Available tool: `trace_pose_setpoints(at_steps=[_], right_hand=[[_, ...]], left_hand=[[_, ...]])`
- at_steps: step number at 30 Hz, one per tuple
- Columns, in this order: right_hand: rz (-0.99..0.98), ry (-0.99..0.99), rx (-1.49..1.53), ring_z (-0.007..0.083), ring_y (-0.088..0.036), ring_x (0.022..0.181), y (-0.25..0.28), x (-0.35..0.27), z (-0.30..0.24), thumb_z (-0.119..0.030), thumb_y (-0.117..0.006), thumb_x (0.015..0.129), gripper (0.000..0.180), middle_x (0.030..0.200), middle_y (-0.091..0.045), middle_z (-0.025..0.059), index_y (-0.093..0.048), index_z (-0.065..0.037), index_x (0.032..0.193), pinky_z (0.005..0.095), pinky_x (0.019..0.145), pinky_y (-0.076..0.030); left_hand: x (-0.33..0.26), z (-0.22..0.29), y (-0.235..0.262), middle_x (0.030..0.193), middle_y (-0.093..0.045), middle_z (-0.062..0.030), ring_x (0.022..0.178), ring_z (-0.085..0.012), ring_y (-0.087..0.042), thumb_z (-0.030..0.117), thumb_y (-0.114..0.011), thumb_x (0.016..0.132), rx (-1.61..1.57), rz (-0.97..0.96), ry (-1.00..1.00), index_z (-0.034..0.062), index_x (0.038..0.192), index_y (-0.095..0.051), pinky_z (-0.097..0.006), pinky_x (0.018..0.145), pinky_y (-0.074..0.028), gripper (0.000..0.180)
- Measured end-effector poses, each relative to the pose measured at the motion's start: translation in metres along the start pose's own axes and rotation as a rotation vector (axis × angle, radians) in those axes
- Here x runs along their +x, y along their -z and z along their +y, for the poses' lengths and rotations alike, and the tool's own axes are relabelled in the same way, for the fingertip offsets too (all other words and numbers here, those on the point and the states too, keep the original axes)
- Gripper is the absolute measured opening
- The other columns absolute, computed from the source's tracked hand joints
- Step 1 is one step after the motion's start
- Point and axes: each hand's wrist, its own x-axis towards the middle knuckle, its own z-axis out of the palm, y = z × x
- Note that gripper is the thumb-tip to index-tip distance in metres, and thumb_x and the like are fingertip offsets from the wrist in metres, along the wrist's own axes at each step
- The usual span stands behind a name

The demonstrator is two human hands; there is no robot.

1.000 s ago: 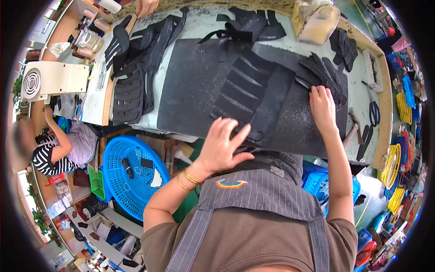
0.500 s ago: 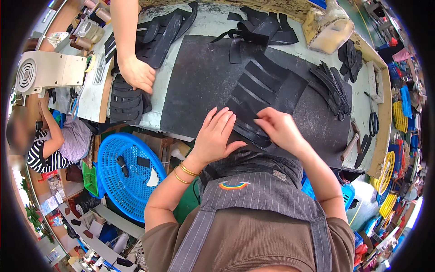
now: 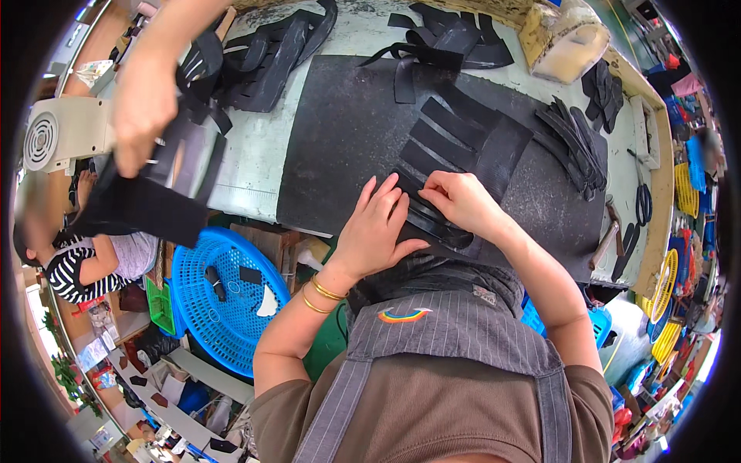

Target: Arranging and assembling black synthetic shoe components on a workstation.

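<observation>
A black slitted piece with several flat straps [image 3: 500, 158] lies on the dark work mat, its straps fanned toward the left. My left hand [image 3: 374, 231] rests at the near end of it, fingers stretched out and fingertips lying on the black material. Close beside it, my right hand [image 3: 465, 202] is closed, thumb and fingers pinching one of the black straps near the left hand's fingertips. Curved black straps [image 3: 436, 224] lie between and below my hands. The pinched edge is partly hidden under the right fingers.
Another person's hand [image 3: 144, 104] at upper left holds a black strapped piece [image 3: 143, 208], blurred. Black strips [image 3: 575, 147], scissors [image 3: 642, 193] and a hammer [image 3: 606, 245] lie right on the dark mat [image 3: 328, 139] and bench. Below left stands a blue basket [image 3: 231, 324].
The other person's hand has lifted the black strapped piece off the bench's left edge and swung it left. My right hand has shifted slightly left, nearer my left fingertips.
</observation>
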Motion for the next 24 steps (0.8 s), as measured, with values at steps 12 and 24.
trace_pose_setpoints(at_steps=[12,24], right_hand=[[0.218,-0.147,0.217,0.0214,-0.068,0.067,0.019,-0.062,0.025,-0.01,-0.072,0.085,0.018,0.076,-0.067,0.0121,-0.06,-0.001,0.094,0.0308,0.062,-0.053],[0.364,0.036,-0.483,0.0344,-0.063,0.079,0.04,-0.066,0.025,-0.018,-0.068,0.084,0.019,0.085,-0.06,0.014,-0.056,-0.007,0.094,0.0463,0.064,-0.052]], left_hand=[[0.002,-0.006,0.002,0.133,-0.049,-0.022,0.129,-0.0398,-0.046,0.059,-0.059,0.085,0.053,-0.002,-0.084,0.0024,0.135,-0.051,-0.061,0.111,-0.025,0.076],[0.026,0.024,-0.02,0.123,-0.048,-0.019,0.128,-0.041,-0.039,0.064,-0.065,0.077,-0.035,-0.11,-0.153,0.0079,0.135,-0.057,-0.062,0.111,-0.027,0.081]])
